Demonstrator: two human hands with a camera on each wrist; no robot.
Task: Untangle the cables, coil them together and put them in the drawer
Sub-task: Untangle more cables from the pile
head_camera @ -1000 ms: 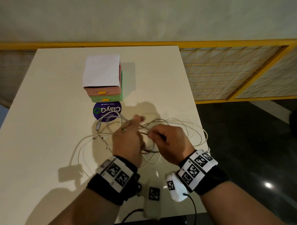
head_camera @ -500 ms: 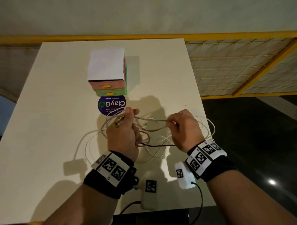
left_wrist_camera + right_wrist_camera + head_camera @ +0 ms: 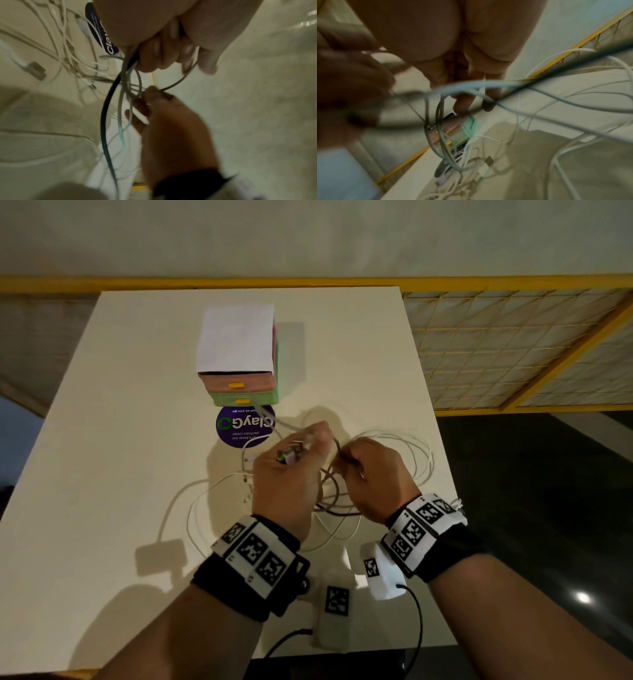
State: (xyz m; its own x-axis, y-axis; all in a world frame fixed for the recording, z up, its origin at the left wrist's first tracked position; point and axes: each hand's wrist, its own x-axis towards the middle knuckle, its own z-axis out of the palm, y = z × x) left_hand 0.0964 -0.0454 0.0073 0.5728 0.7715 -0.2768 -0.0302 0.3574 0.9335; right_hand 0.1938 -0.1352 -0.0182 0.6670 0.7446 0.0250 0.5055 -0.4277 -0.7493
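Head view: cream surface [image 3: 102, 474]; small drawer unit [image 3: 239, 364] at 12 o'clock, white top, pink drawer over green drawer [image 3: 245, 398], both with yellow pulls, both closed. Round purple sticker [image 3: 239, 428] just in front of the unit, printed "ClayGo", read upside down; smaller lines beneath partly legible, "as you go", "clean". Tangle of cables [image 3: 342, 494] at centre, mostly white loops fanning toward 3 and 8 o'clock, one dark strand low in the bundle. Left hand [image 3: 287, 484] clamped on several strands, a metal-tipped plug end poking out above the knuckles. Right hand [image 3: 371, 474] just beside it at 3 o'clock, fingers pinched on a strand. Black wristbands with white coded tags on both wrists. Left wrist view: left fingers [image 3: 159, 54] curled round grey and dark strands; right hand [image 3: 164, 121] at 6 o'clock pinching a small loop; sticker fragment reading "Cla" at 10 o'clock; flat connector lying loose on the surface at 9 o'clock. Right wrist view: blurred; right fingertips [image 3: 462, 102] closed on a strand, loops crossing in front, drawer unit behind them. Stage judged: untangling, nothing coiled yet. Risks judged: pulling the pinched loop against the left hand's clamp likely to tighten the knot; loops near the 3 o'clock edge liable to slide off; plug ends apt to snag inside loops.
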